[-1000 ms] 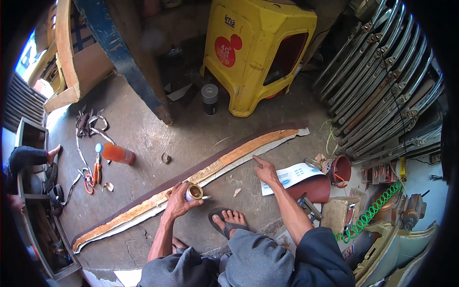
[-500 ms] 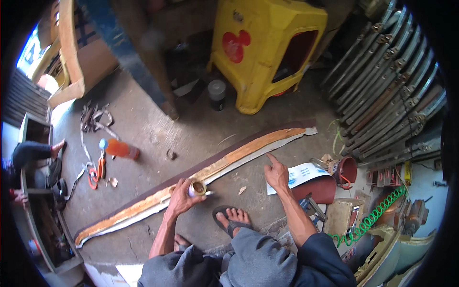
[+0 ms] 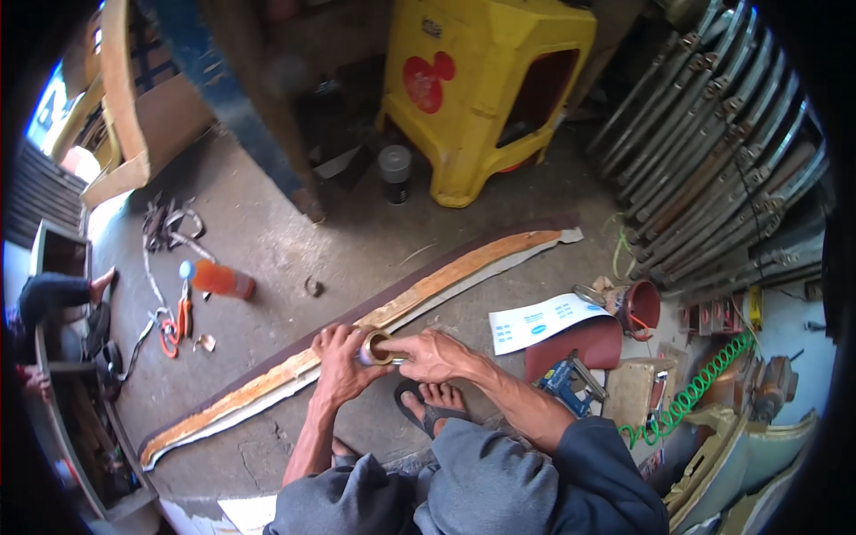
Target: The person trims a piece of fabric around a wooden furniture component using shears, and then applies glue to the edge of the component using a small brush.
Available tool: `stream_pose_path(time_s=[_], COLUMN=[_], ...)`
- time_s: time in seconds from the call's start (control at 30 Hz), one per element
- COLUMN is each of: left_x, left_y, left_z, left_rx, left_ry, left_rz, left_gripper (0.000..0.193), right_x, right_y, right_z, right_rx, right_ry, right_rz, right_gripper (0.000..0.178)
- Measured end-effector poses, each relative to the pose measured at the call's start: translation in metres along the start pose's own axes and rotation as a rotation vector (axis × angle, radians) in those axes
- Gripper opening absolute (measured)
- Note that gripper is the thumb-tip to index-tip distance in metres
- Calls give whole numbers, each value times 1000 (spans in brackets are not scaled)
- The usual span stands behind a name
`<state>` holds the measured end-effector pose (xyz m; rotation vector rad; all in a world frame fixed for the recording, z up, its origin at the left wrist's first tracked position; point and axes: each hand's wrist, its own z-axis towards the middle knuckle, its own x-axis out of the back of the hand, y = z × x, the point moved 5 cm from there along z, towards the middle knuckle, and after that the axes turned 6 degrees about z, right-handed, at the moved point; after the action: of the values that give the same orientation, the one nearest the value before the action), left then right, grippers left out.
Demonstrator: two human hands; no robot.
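My left hand (image 3: 339, 359) is wrapped round a small open tin (image 3: 380, 349) with a golden rim and brownish contents. My right hand (image 3: 434, 357) has come up against the tin, its index finger stretched into the mouth and the other fingers partly curled. The fingertip is hidden inside. Below both hands, a long curved strip (image 3: 486, 260) lies slantwise across the floor. It has a tan-orange middle, a dark maroon far border and a whitish near border.
At the right are a printed white sheet (image 3: 539, 323), maroon material (image 3: 571, 349), a blue air stapler (image 3: 561, 385) and a green coiled hose (image 3: 704, 399). A yellow stool (image 3: 473, 98) stands ahead. An orange bottle (image 3: 223, 279) and orange-handled scissors (image 3: 183, 318) lie left. Another person's foot (image 3: 102, 283) shows far left.
My right hand has moved left from above the floor near the sheet to the tin, and its index finger is now in the mouth. My left hand still holds the tin.
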<state>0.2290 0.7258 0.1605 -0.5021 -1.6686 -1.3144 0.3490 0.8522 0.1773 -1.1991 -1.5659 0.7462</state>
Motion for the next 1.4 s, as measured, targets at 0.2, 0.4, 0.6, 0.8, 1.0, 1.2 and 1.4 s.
stream_pose_path(time_s=[0.2, 0.4, 0.6, 0.8, 1.0, 1.2, 1.4], left_x=[-9, -17, 0, 3, -95, -130, -127], left_y=[-8, -14, -11, 11, -28, -9, -5], left_z=[7, 13, 36, 133, 207, 209, 212], left_rx=[75, 94, -47, -123, 192, 307, 280], left_ry=[-4, -129, -346, -528, -192, 113, 91], left_rz=[8, -57, -85, -122, -349, -572, -605], left_gripper=[74, 76, 81, 87, 73, 58, 59], right_x=[-10, 126, 251, 301, 290, 208, 189], right_y=[39, 150, 242, 220, 261, 264, 285], right_z=[-30, -98, -169, -202, -197, -136, -122], right_rx=[-114, -154, 5, 189, 30, -313, -497], right_ry=[-179, 697, 1255, 1392, 1343, 981, 1060], right_rz=[601, 1075, 1140, 1097, 1077, 764, 509], right_gripper=[54, 47, 55, 59, 50, 50, 52])
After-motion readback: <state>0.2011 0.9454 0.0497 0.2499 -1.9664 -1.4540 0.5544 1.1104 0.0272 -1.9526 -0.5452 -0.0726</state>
